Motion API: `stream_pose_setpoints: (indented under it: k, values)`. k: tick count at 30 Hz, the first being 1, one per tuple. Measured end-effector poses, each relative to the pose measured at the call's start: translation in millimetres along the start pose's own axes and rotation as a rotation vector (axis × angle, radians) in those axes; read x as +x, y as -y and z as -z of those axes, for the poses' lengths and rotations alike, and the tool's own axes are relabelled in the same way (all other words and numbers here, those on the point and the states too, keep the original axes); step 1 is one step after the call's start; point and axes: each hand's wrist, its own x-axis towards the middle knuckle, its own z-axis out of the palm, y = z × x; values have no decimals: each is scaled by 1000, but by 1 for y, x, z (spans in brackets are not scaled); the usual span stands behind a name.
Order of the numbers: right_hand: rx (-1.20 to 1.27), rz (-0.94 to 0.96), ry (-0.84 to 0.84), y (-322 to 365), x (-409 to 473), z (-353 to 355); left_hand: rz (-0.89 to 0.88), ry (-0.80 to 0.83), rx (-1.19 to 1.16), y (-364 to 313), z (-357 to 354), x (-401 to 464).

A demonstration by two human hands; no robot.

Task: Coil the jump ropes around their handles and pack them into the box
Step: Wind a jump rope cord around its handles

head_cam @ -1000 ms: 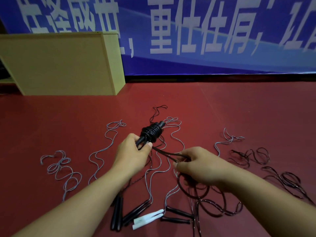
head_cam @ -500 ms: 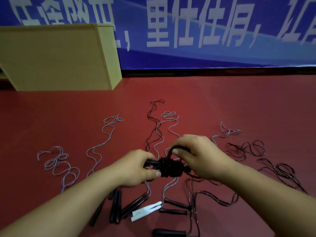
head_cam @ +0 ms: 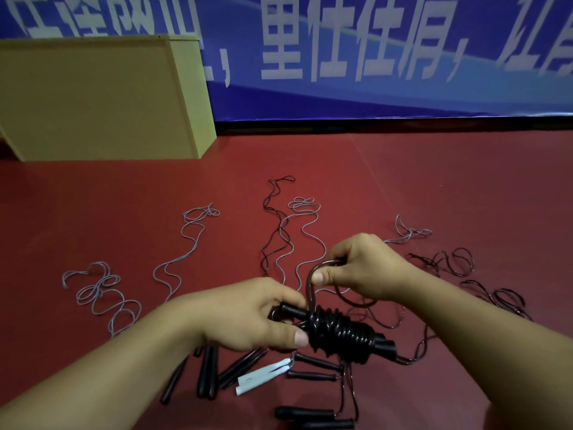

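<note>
- L hand (head_cam: 248, 315) clamped on the near/left end of the black handles (head_cam: 291, 310), thumb pressing the edge of the coil (head_cam: 338, 332); the bundle is held just above the red floor (head_cam: 434, 181).
- R hand (head_cam: 366, 268) pinches a loop of black rope (head_cam: 310, 287) that rises from the coil's left end (thumb + forefinger on it, other fingers curled).
- Key relation: bundle's long axis runs from L hand out to lower right, handle tips poking out past the coil at (head_cam: 384, 344). Loop stands above the L-hand end, so the next wrap likely has to come down across that axis. R hand is nearer the free rope; L hand just anchors.
- Slack of this rope trails right and down under the R wrist, looks like a few more turns left.
- Box (head_cam: 102, 100): tan, well apart at far left, behind the L arm. Only its outer walls show, can't tell what's inside.
- Other ropes (head_cam: 192, 237) lie loose on the floor, uncoiled; spare black handles (head_cam: 206, 372) and a white pair (head_cam: 263, 375) lie just below the hands.
</note>
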Motion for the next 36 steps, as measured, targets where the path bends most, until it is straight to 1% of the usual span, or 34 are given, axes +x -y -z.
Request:
stream_pose_setpoints:
  k: [2,4,6,8,11,14,16,19,22,24,27,28,30,32,36]
  values:
    - [148,-31,30,2,0,5,-43,2,-116,-2,2,-2]
    - [307,-36,14,4,0,6,-113,-49,-173,-2,3,-4]
    - [459,-48,-3,5,1,8,-178,-132,-214,-4,3,-2]
    - [533,-57,-46,5,3,10,-224,-248,-263,-4,3,1]
    - [391,-29,-116,1,3,7,-251,-426,-415,-4,4,7]
    - [361,-14,-85,6,1,-1,-232,-579,-600,-5,5,12]
    - [216,31,-51,10,-1,-6,-191,-672,-646,-4,6,14]
    - [-16,144,49,20,-5,-13,-111,-793,-556,2,11,16]
    - [-112,183,149,31,-13,-23,-7,-851,-378,11,12,18]
    - [-144,180,160,35,-17,-27,49,-875,-205,15,14,18]
    - [-115,159,136,37,-19,-27,165,-950,186,18,19,17]
    - [-104,148,136,38,-18,-26,196,-974,263,17,22,15]
    - [-81,127,143,38,-18,-26,233,-992,280,17,26,14]
    - [-51,111,146,39,-18,-25,254,-1004,223,19,29,13]
    - [94,40,185,39,-19,-25,278,-1025,196,22,32,13]
